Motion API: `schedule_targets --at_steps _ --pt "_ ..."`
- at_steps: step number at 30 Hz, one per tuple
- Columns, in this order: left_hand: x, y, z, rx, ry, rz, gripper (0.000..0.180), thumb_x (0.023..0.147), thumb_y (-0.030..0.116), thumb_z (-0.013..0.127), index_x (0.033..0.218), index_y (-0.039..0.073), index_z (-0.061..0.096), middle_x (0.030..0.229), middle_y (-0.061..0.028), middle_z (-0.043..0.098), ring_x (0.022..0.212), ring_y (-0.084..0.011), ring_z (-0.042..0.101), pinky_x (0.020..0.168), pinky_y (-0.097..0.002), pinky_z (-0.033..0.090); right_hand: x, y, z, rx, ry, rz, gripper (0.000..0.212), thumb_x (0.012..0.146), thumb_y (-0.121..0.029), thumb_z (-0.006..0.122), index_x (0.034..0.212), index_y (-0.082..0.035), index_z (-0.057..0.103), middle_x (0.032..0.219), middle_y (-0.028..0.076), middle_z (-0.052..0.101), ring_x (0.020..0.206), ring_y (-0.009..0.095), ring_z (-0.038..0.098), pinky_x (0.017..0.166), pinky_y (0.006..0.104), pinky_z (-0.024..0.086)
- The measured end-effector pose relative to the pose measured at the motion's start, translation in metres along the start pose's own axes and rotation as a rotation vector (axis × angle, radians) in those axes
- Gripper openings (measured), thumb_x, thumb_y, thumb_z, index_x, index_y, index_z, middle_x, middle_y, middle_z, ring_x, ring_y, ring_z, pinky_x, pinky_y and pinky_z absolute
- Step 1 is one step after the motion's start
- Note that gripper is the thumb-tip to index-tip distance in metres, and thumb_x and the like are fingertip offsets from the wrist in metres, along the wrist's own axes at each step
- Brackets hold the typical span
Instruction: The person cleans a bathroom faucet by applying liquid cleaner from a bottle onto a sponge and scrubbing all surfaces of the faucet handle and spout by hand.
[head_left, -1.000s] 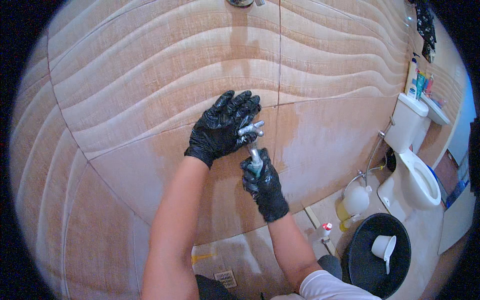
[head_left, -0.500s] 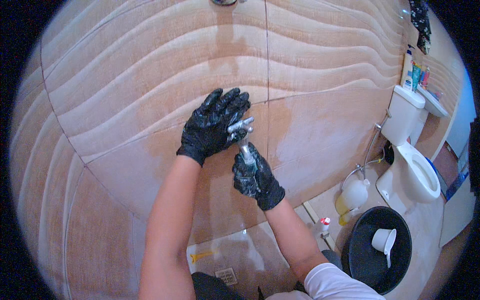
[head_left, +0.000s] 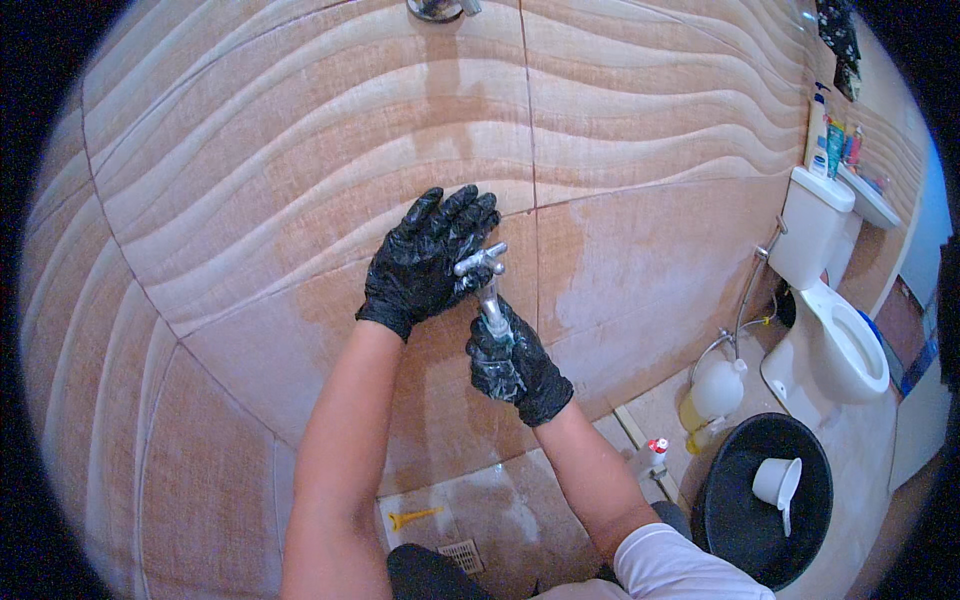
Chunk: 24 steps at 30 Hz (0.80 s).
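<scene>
Right hand (head_left: 512,358), black glove, is wrapped tight around spout of the metal tap (head_left: 485,285); left hand (head_left: 428,258), fingers spread, presses on tap's handle, w/ the tap between both hands on the tiled wall (head_left: 300,180). Gloves look soapy, so I judge grip may slip. To the right, far: 1 black bucket (head_left: 722,500) w/ 1 white scoop (head_left: 778,482), 1 toilet (head_left: 835,330).

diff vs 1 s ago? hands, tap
No real change. The left hand still rests on the wall tap by its handle, and the right hand still grips the spout below. Only the camera view shifted slightly; the black bucket stayed put.
</scene>
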<state>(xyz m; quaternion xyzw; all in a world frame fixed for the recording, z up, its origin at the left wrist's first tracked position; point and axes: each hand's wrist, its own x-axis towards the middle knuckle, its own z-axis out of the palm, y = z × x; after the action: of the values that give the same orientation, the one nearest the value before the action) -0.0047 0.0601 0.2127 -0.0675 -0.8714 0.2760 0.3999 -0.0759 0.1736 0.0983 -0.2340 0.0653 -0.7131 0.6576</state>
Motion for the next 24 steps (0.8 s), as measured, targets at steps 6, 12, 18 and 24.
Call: schedule_targets --at_steps 6,12,18,24 --pt "0.002 0.006 -0.010 -0.065 -0.039 -0.022 0.050 0.075 0.029 0.056 0.122 0.016 0.047 0.133 -0.0026 0.040 0.123 -0.0204 0.036 0.105 -0.0379 0.024 -0.003 0.015 0.013 -1.185 0.719 -0.695 0.053 0.094 -0.043 0.027 0.064 -0.007 0.052 0.051 0.004 0.049 0.043 0.013 0.042 0.045 0.0276 0.036" --pt "-0.003 0.002 0.001 -0.080 -0.008 -0.038 0.046 0.076 0.029 0.054 0.120 0.016 0.049 0.132 -0.0027 0.042 0.123 -0.0198 0.036 0.105 -0.0382 0.025 0.001 0.020 0.004 -0.773 0.545 -0.620 0.050 0.092 -0.048 0.028 0.082 -0.007 0.054 0.059 0.003 0.052 0.050 0.011 0.045 0.051 0.0240 0.037" --pt "-0.001 0.003 -0.001 -0.058 0.000 -0.017 0.048 0.075 0.030 0.055 0.120 0.015 0.049 0.132 -0.0028 0.041 0.122 -0.0201 0.038 0.104 -0.0389 0.026 -0.013 0.016 0.002 -0.583 0.484 -0.494 0.056 0.089 -0.056 0.025 0.104 -0.009 0.054 0.067 0.000 0.052 0.057 0.009 0.046 0.051 0.0217 0.037" --pt "-0.001 0.002 -0.001 -0.050 0.015 -0.011 0.049 0.074 0.031 0.056 0.121 0.016 0.049 0.131 -0.0034 0.042 0.121 -0.0204 0.039 0.103 -0.0389 0.027 -0.009 0.028 0.008 -1.459 0.786 -1.116 0.045 0.094 -0.036 0.031 0.124 -0.004 0.042 0.098 0.008 0.052 0.094 0.016 0.048 0.084 0.0278 0.037"
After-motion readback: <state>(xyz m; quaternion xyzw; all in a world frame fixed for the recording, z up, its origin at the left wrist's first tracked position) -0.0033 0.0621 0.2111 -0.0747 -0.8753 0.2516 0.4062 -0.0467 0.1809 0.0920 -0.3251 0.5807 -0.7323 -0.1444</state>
